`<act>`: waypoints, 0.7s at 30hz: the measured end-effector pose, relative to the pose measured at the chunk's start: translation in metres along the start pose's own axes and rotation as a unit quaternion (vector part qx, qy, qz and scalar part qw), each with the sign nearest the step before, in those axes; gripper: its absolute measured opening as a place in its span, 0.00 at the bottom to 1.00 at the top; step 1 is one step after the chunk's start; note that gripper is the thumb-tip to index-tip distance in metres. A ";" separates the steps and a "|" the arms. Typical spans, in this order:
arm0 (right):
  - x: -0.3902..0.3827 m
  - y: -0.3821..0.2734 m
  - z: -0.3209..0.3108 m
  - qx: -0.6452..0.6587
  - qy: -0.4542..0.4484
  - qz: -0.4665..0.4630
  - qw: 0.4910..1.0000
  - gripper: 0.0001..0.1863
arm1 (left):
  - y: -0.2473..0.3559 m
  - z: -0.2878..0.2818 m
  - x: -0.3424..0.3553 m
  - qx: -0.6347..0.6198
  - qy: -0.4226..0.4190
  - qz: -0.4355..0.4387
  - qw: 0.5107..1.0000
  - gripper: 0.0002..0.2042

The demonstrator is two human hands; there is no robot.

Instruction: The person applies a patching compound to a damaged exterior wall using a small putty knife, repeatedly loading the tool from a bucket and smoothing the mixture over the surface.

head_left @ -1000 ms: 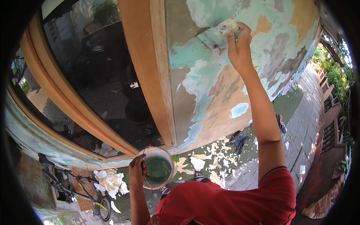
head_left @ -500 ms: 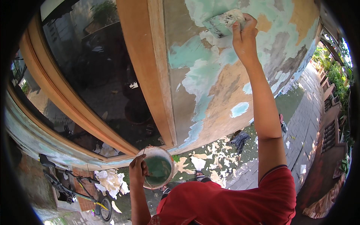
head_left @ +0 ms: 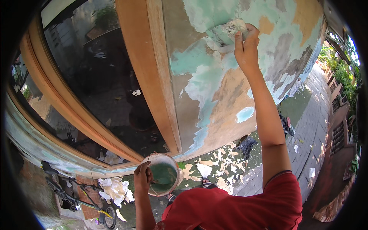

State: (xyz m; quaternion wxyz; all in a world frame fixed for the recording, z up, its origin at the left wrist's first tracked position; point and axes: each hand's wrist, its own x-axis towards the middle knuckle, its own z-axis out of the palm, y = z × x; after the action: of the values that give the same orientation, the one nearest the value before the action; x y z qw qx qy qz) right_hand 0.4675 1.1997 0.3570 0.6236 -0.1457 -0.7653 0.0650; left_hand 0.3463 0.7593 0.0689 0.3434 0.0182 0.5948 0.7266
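High on the patchy wall (head_left: 234, 90), my right hand (head_left: 247, 46) is closed around a flat putty scraper (head_left: 227, 32). Its face is smeared with pale green and dark residue, and its blade lies against or very close to the wall; the exact contact is hard to see. Down in front of me, my left hand (head_left: 142, 177) is closed on the thin wire handle of a round bucket (head_left: 178, 173), at the bucket's left side. Green filler paste (head_left: 164, 174) coats the inside. A thin tool-like shape beside my left fingers is too small to make out.
To the left stands a window with wooden frames (head_left: 147, 69) and dark glass (head_left: 99, 73). Flaked paint chips (head_left: 205, 168) and a dark crumpled bag (head_left: 245, 145) litter the ground below the wall. A bicycle (head_left: 82, 195) is at the lower left; a paved path (head_left: 306, 142) runs along the right.
The scraper in my right hand has moved slightly downward along the wall, its blade now flatter to it. My left hand still holds the bucket, now slightly lower in the picture.
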 end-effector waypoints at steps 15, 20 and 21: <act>-0.023 -0.011 0.018 0.060 0.017 -0.064 0.996 0.21 | -0.001 -0.002 -0.001 -0.003 0.008 -0.010 1.000 0.12; -0.015 0.002 0.012 0.003 0.055 -0.033 0.998 0.21 | 0.005 0.004 -0.006 0.006 0.016 -0.012 1.000 0.12; -0.011 0.002 0.004 0.035 0.061 -0.005 0.998 0.21 | 0.004 0.004 -0.007 0.002 0.022 -0.013 1.000 0.12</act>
State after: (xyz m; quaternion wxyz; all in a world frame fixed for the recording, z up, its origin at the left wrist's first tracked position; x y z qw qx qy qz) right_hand 0.4656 1.1984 0.3452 0.6739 -0.1234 -0.7241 0.0797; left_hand 0.3509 0.7586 0.0764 0.3395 -0.0047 0.6042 0.7209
